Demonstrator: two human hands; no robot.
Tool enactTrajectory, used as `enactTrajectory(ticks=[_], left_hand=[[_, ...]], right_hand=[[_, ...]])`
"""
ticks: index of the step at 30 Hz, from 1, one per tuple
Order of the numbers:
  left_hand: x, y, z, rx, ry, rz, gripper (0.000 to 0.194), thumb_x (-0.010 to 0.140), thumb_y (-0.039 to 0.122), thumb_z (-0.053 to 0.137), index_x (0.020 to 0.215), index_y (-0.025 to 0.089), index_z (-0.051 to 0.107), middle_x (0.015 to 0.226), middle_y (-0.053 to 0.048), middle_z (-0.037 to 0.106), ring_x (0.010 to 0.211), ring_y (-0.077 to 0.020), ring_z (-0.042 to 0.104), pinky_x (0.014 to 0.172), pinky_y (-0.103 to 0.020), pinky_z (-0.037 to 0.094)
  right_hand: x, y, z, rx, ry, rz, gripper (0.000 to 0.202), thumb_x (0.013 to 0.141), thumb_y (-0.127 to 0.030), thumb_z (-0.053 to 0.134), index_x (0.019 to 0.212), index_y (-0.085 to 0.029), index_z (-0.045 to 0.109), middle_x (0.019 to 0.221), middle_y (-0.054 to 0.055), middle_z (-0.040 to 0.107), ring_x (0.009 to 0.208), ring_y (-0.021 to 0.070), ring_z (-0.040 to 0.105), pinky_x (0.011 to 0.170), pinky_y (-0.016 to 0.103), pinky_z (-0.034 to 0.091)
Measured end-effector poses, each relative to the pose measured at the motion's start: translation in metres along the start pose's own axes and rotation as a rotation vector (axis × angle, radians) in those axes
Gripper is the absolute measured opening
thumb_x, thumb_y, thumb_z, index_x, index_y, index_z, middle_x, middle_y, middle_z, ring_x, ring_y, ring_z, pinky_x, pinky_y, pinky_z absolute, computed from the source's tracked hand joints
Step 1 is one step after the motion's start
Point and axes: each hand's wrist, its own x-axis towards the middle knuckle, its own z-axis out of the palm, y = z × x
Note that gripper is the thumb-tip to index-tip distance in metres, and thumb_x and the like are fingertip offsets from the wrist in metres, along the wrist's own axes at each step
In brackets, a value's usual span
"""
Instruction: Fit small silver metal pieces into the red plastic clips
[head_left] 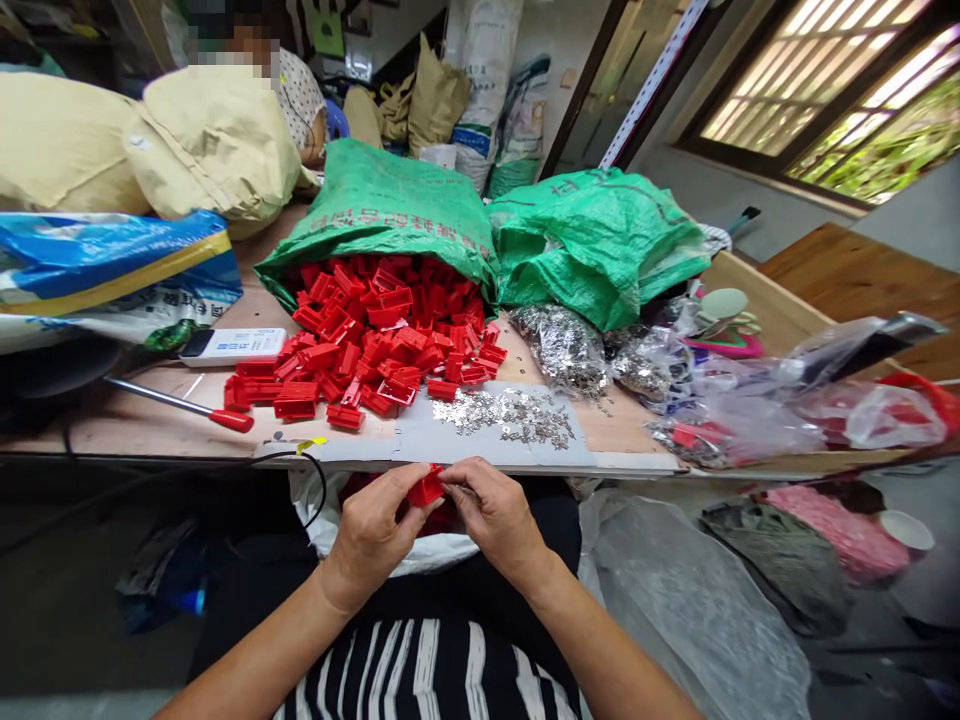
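Left hand, right hand, red plastic piece pinched between fingers

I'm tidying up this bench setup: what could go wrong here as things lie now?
The red plastic part is held off the table edge between left hand and right hand; if dropped, it may fall into the lap. The small metal pieces lie loose near that edge and could get brushed off.

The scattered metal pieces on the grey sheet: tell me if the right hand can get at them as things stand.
Probably yes. The metal pieces lie uncovered near the table edge, just beyond the right hand, with nothing between. That hand now pinches at the red plastic part held by the left hand.
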Motion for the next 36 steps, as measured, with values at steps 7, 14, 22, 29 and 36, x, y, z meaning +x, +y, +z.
enactTrajectory(ticks=[7,14,22,29,36], left_hand=[[0.0,0.002,-0.001,0.002,0.06,-0.003,0.028,0.082,0.018,0.062,0.11,0.016,0.061,0.096,-0.008,0.074,0.084,-0.017,0.072,0.08,-0.024,0.056],[-0.001,0.002,-0.005,-0.032,0.052,-0.04,0.03,0.082,0.015,0.063,0.112,0.017,0.061,0.098,-0.007,0.074,0.087,-0.0169,0.071,0.082,-0.025,0.056],[-0.002,0.003,-0.006,-0.046,0.021,-0.005,0.032,0.081,0.012,0.064,0.112,0.018,0.06,0.1,-0.008,0.074,0.09,-0.0168,0.071,0.084,-0.026,0.056],[-0.001,0.004,-0.007,-0.091,-0.001,0.026,0.035,0.08,0.009,0.062,0.112,0.021,0.06,0.097,-0.004,0.074,0.1,-0.0211,0.068,0.095,-0.037,0.052],[-0.009,0.005,0.001,-0.138,-0.019,-0.084,0.029,0.079,0.013,0.064,0.107,0.02,0.062,0.096,-0.006,0.074,0.098,-0.0216,0.068,0.087,-0.034,0.056]], right_hand=[[0.001,-0.004,0.0,0.151,-0.022,0.118,0.015,0.091,-0.021,0.051,0.094,-0.02,0.065,0.086,0.005,0.061,0.08,0.0161,0.059,0.074,0.029,0.047],[0.003,0.002,-0.014,0.53,-0.093,0.427,0.018,0.088,-0.034,0.056,0.097,-0.019,0.062,0.085,0.001,0.059,0.073,0.0126,0.054,0.067,0.025,0.043],[0.007,0.006,-0.005,0.52,-0.132,0.477,0.019,0.081,-0.033,0.065,0.083,-0.018,0.054,0.077,-0.003,0.054,0.07,0.0104,0.048,0.065,0.022,0.039],[0.008,0.008,-0.001,0.619,-0.242,0.526,0.03,0.077,-0.04,0.069,0.08,-0.019,0.048,0.072,-0.004,0.05,0.061,0.0088,0.046,0.055,0.02,0.038],[0.007,0.009,0.003,0.766,-0.306,0.588,0.037,0.073,-0.041,0.072,0.077,-0.02,0.042,0.068,-0.006,0.047,0.057,0.0074,0.044,0.053,0.02,0.036]])
